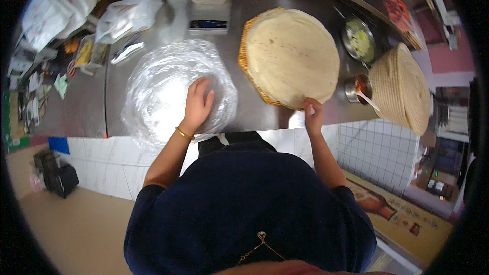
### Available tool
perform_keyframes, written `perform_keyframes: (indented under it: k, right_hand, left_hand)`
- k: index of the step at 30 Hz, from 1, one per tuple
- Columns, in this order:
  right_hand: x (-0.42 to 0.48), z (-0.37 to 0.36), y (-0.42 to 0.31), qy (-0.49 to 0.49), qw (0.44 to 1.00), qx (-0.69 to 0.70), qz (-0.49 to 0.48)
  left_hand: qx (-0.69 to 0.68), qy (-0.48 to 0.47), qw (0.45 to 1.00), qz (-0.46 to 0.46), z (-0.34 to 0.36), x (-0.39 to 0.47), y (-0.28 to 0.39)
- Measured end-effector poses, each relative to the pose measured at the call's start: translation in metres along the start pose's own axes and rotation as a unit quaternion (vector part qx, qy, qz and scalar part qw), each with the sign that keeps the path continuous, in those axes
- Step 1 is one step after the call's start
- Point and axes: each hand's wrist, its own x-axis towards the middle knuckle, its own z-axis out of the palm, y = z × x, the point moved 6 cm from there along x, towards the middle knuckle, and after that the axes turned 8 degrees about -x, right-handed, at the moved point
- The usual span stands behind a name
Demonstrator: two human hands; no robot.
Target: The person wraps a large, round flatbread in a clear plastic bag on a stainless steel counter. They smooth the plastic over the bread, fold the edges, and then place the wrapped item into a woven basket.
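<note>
A stack of large round flatbreads (292, 57) lies on a woven wicker tray (243, 51) on the counter before me. My right hand (314, 116) pinches the near edge of the flatbread, thumb and fingertips together. To the left a wide round of crinkled clear plastic film (160, 84) covers the counter and hangs over its front edge. My left hand (198, 103), with a gold bangle at the wrist, is over the right half of this film, fingers a little apart and holding nothing. Whether its palm presses on the film, I cannot tell.
Behind the film stands a digital kitchen scale (209, 23) with a packet on top. A metal bowl of chopped greens (358, 40), a metal cup of red sauce (358, 88) with a white spoon and a lidded woven basket (399, 88) are at right. Plastic bags (128, 17) lie back left.
</note>
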Motion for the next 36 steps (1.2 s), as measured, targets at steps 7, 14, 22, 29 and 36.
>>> perform_keyframes:
  k: [7, 14, 22, 29, 36]
  right_hand:
    - [0.015, -0.013, 0.142, -0.005, 0.769, 0.453, 0.451]
    - [0.038, 0.010, 0.155, -0.013, 0.775, 0.423, 0.469]
    - [0.007, 0.002, 0.134, -0.103, 0.739, 0.398, 0.533]
    - [-0.043, 0.042, 0.031, -0.457, 0.520, 0.574, 0.438]
    - [-0.040, 0.074, -0.005, -0.327, 0.415, 0.782, 0.330]
  left_hand:
    - [-0.190, -0.080, 0.973, -0.102, 0.166, 0.118, -0.029]
    - [-0.325, -0.109, 0.858, -0.383, 0.206, 0.138, -0.021]
    - [-0.344, -0.160, 0.815, -0.438, 0.209, 0.148, 0.011]
    - [-0.512, -0.099, 0.691, -0.501, 0.222, 0.140, 0.021]
    - [-0.590, -0.126, 0.600, -0.525, 0.226, 0.157, 0.038]
